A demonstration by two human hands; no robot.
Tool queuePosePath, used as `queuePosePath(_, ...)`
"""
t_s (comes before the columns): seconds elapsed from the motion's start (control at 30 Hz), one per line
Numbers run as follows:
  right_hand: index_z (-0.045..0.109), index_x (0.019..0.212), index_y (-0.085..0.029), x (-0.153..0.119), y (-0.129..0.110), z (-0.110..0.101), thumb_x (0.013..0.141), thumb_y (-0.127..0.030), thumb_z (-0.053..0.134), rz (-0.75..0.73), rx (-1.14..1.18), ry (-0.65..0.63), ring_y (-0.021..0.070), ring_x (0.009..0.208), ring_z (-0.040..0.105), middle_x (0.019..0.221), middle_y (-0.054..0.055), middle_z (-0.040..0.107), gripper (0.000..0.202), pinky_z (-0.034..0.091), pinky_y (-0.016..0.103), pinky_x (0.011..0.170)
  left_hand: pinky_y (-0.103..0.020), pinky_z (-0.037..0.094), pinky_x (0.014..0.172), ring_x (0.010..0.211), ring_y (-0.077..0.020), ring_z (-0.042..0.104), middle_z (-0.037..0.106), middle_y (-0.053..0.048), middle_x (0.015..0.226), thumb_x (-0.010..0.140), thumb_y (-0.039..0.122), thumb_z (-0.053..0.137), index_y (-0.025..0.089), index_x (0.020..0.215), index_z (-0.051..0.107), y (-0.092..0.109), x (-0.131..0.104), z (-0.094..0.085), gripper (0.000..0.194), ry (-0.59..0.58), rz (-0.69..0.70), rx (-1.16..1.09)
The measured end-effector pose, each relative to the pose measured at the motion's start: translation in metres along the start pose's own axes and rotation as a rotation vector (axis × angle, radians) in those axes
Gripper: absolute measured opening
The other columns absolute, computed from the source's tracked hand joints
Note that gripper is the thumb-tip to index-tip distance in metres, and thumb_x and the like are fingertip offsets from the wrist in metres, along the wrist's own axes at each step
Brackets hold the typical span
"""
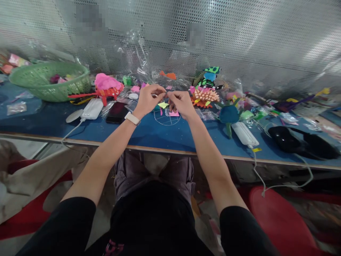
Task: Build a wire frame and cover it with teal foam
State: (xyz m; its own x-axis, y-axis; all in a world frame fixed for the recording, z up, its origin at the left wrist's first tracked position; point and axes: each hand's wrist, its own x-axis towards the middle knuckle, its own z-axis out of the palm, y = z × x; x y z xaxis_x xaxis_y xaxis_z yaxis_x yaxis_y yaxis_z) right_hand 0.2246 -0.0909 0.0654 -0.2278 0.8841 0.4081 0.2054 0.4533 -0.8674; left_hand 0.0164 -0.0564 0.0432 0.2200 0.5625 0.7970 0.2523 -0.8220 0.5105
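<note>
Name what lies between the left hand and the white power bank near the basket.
Head view: a dark phone, then clear plastic and a small white thing nearer the left hand.

Lighting was dim; glare streaked perforated panel (pixel 170 39), upper right. Faint shadows lay on blue tabletop (pixel 165 138). Frame edges looked stretched.

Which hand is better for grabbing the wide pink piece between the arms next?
Probably the right hand: it looks closest to the wide pink piece, while the left hand is farther away. Whether either hand holds something tiny is unclear.
</note>
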Motion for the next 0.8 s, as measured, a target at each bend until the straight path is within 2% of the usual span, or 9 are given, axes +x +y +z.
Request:
queuePosePath(0.13,0.078,0.091,-0.024,0.003,0.005,0.001,0.1,-0.089,0.077,0.047,0.052,-0.018,0.0113,0.056,0.063,0.086,0.004,0.073,0.066,0.035,0.03,0.041,-0.044,0.068,0.099,0.109,-0.0258,0.083,0.086,-0.007,0.112,0.116,0.04,0.074,0.026,0.109,0.083,0.005,-0.001,-0.006,0.018,-0.023,0.114,0.198)
queuePosePath(0.2,0.078,0.092,-0.024,0.004,0.007,0.001,0.101,-0.089,0.076,0.049,0.036,-0.021,0.011,0.056,0.062,0.088,0.004,0.074,0.066,0.036,0.029,0.041,-0.044,0.068,0.099,0.109,-0.0256,0.083,0.087,-0.008,0.113,0.115,0.039,0.075,0.025,0.108,0.084,0.004,0.0,-0.007,0.018,-0.044,0.112,0.202)
queuePosePath(0.3,0.076,0.089,-0.024,0.004,0.011,-0.001,0.102,-0.089,0.073,-0.004,-0.02,-0.006,0.0122,0.056,0.062,0.087,0.004,0.074,0.066,0.037,0.031,0.042,-0.04,0.069,0.088,0.096,-0.0232,0.082,0.086,-0.008,0.105,0.113,0.041,0.078,0.024,0.108,0.086,-0.003,0.001,-0.005,0.02,-0.062,-0.007,0.074)
queuePosePath(0.4,0.072,0.082,-0.024,0.004,0.01,-0.003,0.105,-0.088,0.07,-0.055,-0.114,0.002,0.0156,0.056,0.063,0.076,0.004,0.069,0.068,0.042,0.033,0.047,-0.042,0.07,0.08,0.084,-0.0222,0.08,0.081,-0.007,0.089,0.116,0.045,0.075,0.022,0.099,0.083,-0.014,0.002,-0.001,0.029,-0.066,-0.172,-0.105)
queuePosePath(0.5,0.07,0.078,-0.024,0.002,0.003,-0.003,0.108,-0.085,0.07,-0.081,-0.216,-0.018,0.018,0.059,0.066,0.071,0.004,0.068,0.068,0.052,0.035,0.058,-0.047,0.071,0.08,0.085,-0.0229,0.08,0.078,-0.008,0.087,0.114,0.045,0.08,0.022,0.093,0.08,-0.022,0.003,0.001,0.032,-0.094,-0.314,-0.268)
queuePosePath(0.6,0.07,0.079,-0.023,0.002,-0.008,-0.004,0.113,-0.074,0.069,-0.105,-0.285,-0.037,0.019,0.061,0.068,0.075,0.005,0.071,0.061,0.059,0.04,0.071,-0.048,0.07,0.082,0.086,-0.0216,0.079,0.077,-0.009,0.089,0.109,0.041,0.085,0.02,0.089,0.077,-0.023,0.004,-0.002,0.03,-0.118,-0.425,-0.388)
queuePosePath(0.7,0.071,0.079,-0.023,0.003,-0.018,-0.006,0.117,-0.06,0.068,-0.124,-0.365,-0.037,0.02,0.063,0.069,0.072,0.004,0.07,0.054,0.062,0.043,0.082,-0.048,0.07,0.084,0.083,-0.0199,0.077,0.074,-0.009,0.088,0.11,0.042,0.085,0.02,0.085,0.075,-0.019,0.005,-0.007,0.034,-0.163,-0.483,-0.42)
queuePosePath(0.8,0.069,0.076,-0.022,0.005,-0.025,-0.009,0.118,-0.052,0.069,-0.124,-0.429,-0.049,0.0191,0.063,0.07,0.067,0.003,0.068,0.051,0.061,0.042,0.086,-0.046,0.068,0.082,0.08,-0.0189,0.073,0.073,-0.008,0.084,0.105,0.053,0.09,0.021,0.084,0.075,-0.013,0.005,-0.012,0.041,-0.222,-0.483,-0.444)
